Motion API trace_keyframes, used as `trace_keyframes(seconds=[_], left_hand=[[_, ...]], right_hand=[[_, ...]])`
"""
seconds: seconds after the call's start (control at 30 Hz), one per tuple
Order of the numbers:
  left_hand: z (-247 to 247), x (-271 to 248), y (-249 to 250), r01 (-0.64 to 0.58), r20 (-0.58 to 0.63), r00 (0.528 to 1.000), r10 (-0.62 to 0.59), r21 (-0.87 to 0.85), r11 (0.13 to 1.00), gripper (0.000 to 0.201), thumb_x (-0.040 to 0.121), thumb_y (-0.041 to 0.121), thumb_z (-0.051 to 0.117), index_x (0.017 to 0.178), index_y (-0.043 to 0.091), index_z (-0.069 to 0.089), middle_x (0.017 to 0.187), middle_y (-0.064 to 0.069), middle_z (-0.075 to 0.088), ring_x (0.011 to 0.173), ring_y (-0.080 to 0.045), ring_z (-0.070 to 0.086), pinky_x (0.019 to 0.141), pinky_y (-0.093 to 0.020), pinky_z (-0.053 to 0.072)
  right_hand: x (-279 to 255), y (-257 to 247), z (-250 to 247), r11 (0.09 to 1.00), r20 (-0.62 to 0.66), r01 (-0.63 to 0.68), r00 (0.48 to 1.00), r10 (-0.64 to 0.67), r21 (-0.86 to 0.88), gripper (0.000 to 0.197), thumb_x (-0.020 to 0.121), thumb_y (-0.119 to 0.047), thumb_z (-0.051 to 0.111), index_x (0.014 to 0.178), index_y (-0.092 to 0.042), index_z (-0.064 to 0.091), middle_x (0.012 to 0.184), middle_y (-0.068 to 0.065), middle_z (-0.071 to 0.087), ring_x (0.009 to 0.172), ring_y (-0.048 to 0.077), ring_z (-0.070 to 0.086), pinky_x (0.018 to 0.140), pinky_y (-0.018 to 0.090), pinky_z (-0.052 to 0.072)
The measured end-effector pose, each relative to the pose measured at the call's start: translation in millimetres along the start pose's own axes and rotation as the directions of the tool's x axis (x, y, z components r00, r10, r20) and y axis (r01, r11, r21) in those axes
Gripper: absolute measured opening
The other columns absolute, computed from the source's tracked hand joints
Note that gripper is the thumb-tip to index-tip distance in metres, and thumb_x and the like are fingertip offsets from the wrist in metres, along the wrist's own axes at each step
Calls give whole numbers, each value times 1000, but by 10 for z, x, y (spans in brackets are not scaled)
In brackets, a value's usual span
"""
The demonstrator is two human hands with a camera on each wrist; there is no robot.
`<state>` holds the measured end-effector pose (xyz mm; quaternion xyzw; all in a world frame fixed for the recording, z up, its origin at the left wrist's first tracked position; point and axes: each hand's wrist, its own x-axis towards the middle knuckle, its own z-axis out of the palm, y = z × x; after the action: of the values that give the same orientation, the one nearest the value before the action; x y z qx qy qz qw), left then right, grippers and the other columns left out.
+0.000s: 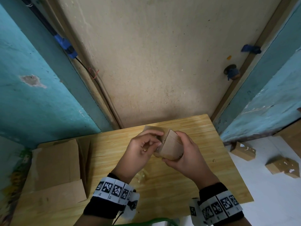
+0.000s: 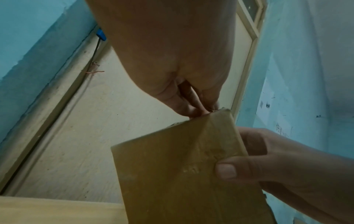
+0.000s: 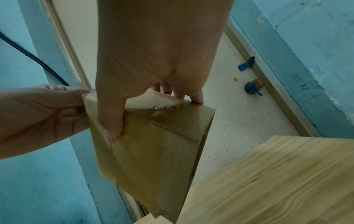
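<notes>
A small brown cardboard box [image 1: 171, 146] is held up above the wooden table [image 1: 203, 180] between both hands. My right hand [image 1: 182, 154] grips it from the right, thumb on the near face and fingers over the far edge. My left hand [image 1: 143, 147] pinches a flap at the box's upper left corner with curled fingers. In the left wrist view the left fingers [image 2: 193, 109] meet the box [image 2: 182, 174] at its top corner, and the right thumb presses its side. In the right wrist view the box [image 3: 153, 151] shows torn tape near its top.
A stack of flat cardboard sheets [image 1: 55, 170] lies on the table's left part. Small cardboard boxes [image 1: 242, 151] sit on the white floor at the right. A beige door [image 1: 162, 62] and teal walls stand just behind the table.
</notes>
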<state>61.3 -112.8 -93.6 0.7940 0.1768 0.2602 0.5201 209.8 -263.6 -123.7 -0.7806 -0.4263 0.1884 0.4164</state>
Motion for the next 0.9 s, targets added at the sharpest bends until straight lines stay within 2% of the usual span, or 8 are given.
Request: trace_keyframes(seconds=[0.07, 0.13, 0.33, 0.47, 0.53, 0.63, 0.77, 0.9], left_hand=[[2, 12, 27, -4, -14, 1000, 5, 33, 999, 10, 96, 3, 66, 93, 9, 74, 117, 12, 71, 110, -12, 68, 82, -28, 60], [-9, 24, 53, 22, -46, 999, -20, 39, 999, 11, 98, 4, 63, 96, 11, 70, 111, 15, 73, 108, -7, 69, 84, -23, 59], [-86, 59, 39, 42, -56, 998, -36, 115, 992, 7, 101, 9, 61, 98, 13, 66, 100, 14, 75, 99, -7, 72, 84, -27, 60], [-76, 68, 36, 63, -92, 994, -55, 81, 995, 11, 105, 6, 52, 97, 10, 59, 91, 6, 76, 90, -13, 74, 83, -28, 59], [-77, 67, -20, 143, -173, 974, -144, -22, 990, 9, 107, 7, 48, 100, 5, 52, 93, -3, 77, 89, -18, 76, 82, -36, 62], [-103, 62, -39, 228, -219, 928, -303, -310, 923, 11, 107, 9, 46, 106, -2, 46, 103, -21, 75, 97, -33, 77, 78, -48, 65], [-133, 60, 7, 255, -198, 885, -421, -551, 795, 11, 108, 10, 42, 106, 1, 48, 93, -11, 80, 88, -24, 79, 69, -30, 63], [-227, 104, -180, 320, -180, 828, -531, -626, 711, 12, 109, 13, 44, 102, 6, 52, 103, -17, 78, 98, -30, 76, 76, -31, 64]], right_hand=[[9, 8, -1, 1000, 22, -13, 1000, 13, 5, 97, 62, -48, 93, 144, -35, 43, 133, -15, 54, 124, 9, 52, 99, 40, 54], [5, 12, -3, 1000, 49, -20, 999, 20, 4, 97, 61, -49, 93, 144, -37, 42, 132, -14, 54, 124, 9, 52, 99, 41, 55], [-27, -8, -19, 1000, 109, 5, 994, -6, 16, 92, 62, -39, 95, 136, -48, 40, 131, -20, 51, 124, 7, 49, 100, 41, 54], [-38, -24, -51, 998, 132, -4, 991, -4, 62, 93, 66, -29, 92, 130, -60, 32, 138, -22, 47, 126, 0, 48, 101, 29, 51], [-43, -30, -73, 995, 111, -18, 994, 6, 100, 90, 66, -23, 93, 128, -54, 36, 129, -23, 53, 119, -3, 53, 90, 25, 55], [-41, -22, -98, 983, 83, -42, 996, 28, 179, 84, 64, -18, 94, 129, -40, 45, 119, -18, 62, 111, 3, 62, 81, 33, 61], [-27, -2, -123, 962, 81, -71, 995, 51, 262, 81, 64, -14, 96, 126, -36, 49, 118, -19, 65, 112, 4, 65, 82, 30, 61], [14, 59, -165, 941, 104, -107, 992, 78, 320, 84, 66, -4, 95, 131, -32, 49, 121, -22, 65, 116, 0, 63, 88, 25, 59]])
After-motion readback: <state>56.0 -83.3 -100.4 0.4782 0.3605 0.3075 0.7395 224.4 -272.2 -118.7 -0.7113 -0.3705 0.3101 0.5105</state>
